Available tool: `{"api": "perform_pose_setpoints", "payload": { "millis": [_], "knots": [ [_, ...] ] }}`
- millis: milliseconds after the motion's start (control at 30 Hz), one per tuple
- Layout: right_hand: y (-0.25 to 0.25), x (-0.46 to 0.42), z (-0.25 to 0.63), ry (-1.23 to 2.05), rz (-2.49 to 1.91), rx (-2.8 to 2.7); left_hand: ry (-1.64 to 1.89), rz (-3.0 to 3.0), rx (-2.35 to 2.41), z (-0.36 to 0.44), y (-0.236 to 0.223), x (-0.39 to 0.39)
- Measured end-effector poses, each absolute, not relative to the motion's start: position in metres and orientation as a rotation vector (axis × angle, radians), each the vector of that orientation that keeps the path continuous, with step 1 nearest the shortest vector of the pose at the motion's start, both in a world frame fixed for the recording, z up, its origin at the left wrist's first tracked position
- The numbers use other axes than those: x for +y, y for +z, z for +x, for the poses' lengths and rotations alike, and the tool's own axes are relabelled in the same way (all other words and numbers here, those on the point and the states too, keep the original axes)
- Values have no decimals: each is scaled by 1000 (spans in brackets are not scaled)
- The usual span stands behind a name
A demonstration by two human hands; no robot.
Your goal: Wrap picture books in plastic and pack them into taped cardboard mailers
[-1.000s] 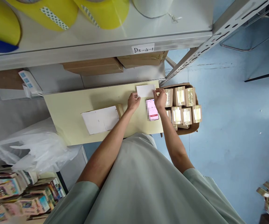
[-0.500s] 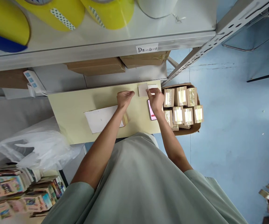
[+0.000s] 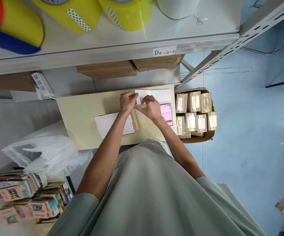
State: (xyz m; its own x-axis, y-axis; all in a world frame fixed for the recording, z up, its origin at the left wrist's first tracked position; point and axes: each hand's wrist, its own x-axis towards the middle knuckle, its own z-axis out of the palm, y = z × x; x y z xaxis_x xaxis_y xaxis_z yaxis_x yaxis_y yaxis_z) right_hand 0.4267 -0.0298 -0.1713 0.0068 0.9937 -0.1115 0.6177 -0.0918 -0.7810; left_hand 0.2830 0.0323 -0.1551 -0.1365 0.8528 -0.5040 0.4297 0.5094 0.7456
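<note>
White paper [image 3: 163,95] is pinched at its left end by the fingers of the left hand [image 3: 128,102]; the right hand's [image 3: 152,108] thumb and forefinger stand apart at its near edge. A firm left hold and even right-hand pressure would probably prevent skewing. It is above the tabletop's [image 3: 82,109] far edge, beyond the phone [image 3: 166,115]; small boxes [image 3: 191,122] stand just right.
</note>
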Motion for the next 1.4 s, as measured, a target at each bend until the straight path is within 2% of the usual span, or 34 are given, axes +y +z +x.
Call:
{"api": "perform_pose_setpoints", "payload": {
  "millis": [267,433,767,1067,1233,1400],
  "knots": [
    [-219,19,472,1309,-2022,-1155,595,917,1781,273,-175,36],
    [-228,43,473,1539,-2184,-985,561,950,1826,274,-173,36],
    [-230,42,473,1524,-2235,-996,395,1034,1898,274,-165,38],
    [-228,43,470,1509,-2255,-975,199,1382,1969,276,-162,38],
    [-226,41,468,1493,-2250,-939,285,1382,2062,274,-151,35],
    [-222,39,468,1505,-2237,-902,544,1110,1923,248,-119,23]
  ]
}}
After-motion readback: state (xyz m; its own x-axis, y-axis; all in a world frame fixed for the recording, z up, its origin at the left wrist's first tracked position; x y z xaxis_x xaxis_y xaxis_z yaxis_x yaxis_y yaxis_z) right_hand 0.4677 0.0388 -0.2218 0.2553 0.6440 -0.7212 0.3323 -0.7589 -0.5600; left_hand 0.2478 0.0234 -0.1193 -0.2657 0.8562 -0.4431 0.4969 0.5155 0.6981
